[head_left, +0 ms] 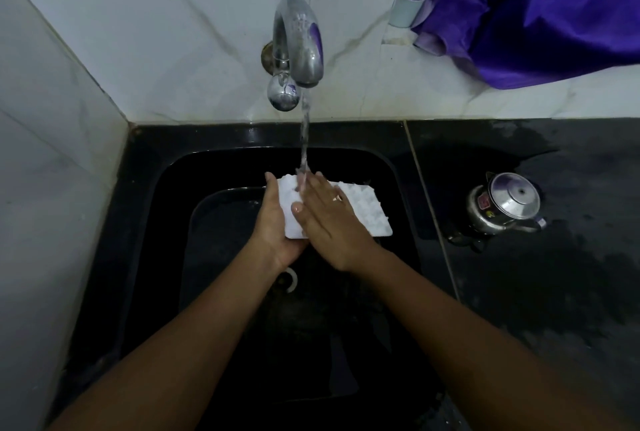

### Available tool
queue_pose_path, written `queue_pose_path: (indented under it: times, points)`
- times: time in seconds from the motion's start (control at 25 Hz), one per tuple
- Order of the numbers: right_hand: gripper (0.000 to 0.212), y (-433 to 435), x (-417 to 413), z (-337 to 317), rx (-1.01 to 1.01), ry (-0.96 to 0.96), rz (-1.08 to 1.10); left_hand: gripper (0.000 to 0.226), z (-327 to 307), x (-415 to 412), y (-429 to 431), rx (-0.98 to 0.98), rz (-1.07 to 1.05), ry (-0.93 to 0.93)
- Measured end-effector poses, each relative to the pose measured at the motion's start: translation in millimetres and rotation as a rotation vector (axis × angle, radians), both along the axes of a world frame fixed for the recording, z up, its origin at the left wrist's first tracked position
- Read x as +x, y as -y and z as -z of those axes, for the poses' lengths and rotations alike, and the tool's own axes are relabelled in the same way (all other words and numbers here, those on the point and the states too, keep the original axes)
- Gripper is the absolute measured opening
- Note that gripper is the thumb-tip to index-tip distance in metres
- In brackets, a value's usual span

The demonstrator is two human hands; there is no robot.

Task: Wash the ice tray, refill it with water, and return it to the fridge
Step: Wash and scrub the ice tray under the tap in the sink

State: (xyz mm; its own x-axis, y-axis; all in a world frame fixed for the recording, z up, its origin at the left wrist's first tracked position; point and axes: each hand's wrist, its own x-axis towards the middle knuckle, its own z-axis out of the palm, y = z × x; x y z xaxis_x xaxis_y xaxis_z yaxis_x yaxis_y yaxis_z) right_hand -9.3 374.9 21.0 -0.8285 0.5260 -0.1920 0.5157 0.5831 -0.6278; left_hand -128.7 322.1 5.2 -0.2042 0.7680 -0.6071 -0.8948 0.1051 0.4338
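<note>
A white ice tray [363, 209] is held over the black sink [145, 209], under running water from the chrome tap [299, 46]. My left hand [277, 222] grips the tray's left end from below, thumb on its near edge. My right hand [329, 219] lies flat across the top of the tray with straight fingers, a ring on one finger. The stream [304, 139] lands at my right fingertips on the tray's far left part. The tray's middle is hidden under my right hand.
A small steel kettle [502, 205] stands on the wet black counter [554, 292] to the right of the sink. Purple cloth [536, 8] hangs at the top right over the white tiled wall. A drain [291, 280] shows in the sink bottom.
</note>
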Motion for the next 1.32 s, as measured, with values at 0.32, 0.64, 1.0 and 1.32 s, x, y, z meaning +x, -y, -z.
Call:
queue_pose_path:
  times: [0.32,0.64,1.0,1.32]
  points:
    - [0.075,11.2,18.4,2.9,0.143,0.002,-0.08,0.085,1.4,13.4,0.2,-0.03,-0.013,-0.016]
    - [0.07,31.0,17.3,-4.4,0.019,-0.132,-0.036,0.079,-13.0,8.5,-5.9,-0.076,0.038,-0.149]
    - [0.067,-44.4,-21.1,24.4,0.179,0.329,0.318,0.072,0.0,8.1,21.5,0.057,0.009,-0.112]
    - [0.076,-3.5,-34.9,12.4,0.067,0.125,0.275,0.056,2.3,-2.4,32.7,0.034,-0.17,-0.055]
